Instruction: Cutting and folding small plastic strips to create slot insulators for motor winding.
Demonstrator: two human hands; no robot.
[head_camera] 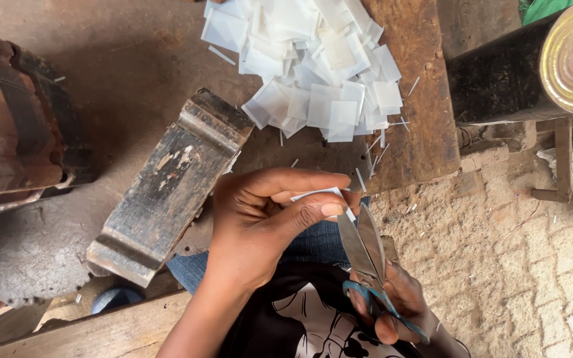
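Observation:
My left hand [266, 215] pinches a small white sheet piece [319, 193] between thumb and fingers, just above my lap. My right hand [392, 301] grips the blue-wrapped handles of metal scissors [364, 242], whose blades point up and meet the white piece's right edge. On the wooden board [426, 99] further out lies a heap of several cut white squares [313, 59], with thin white offcut strips scattered around its near edge.
A worn metal-edged wooden block [167, 185] lies diagonally to the left of my hands. A rusty round iron part [14, 126] sits at far left. A dark tin can [532, 66] lies on its side at upper right. Brick paving [499, 252] covers the right.

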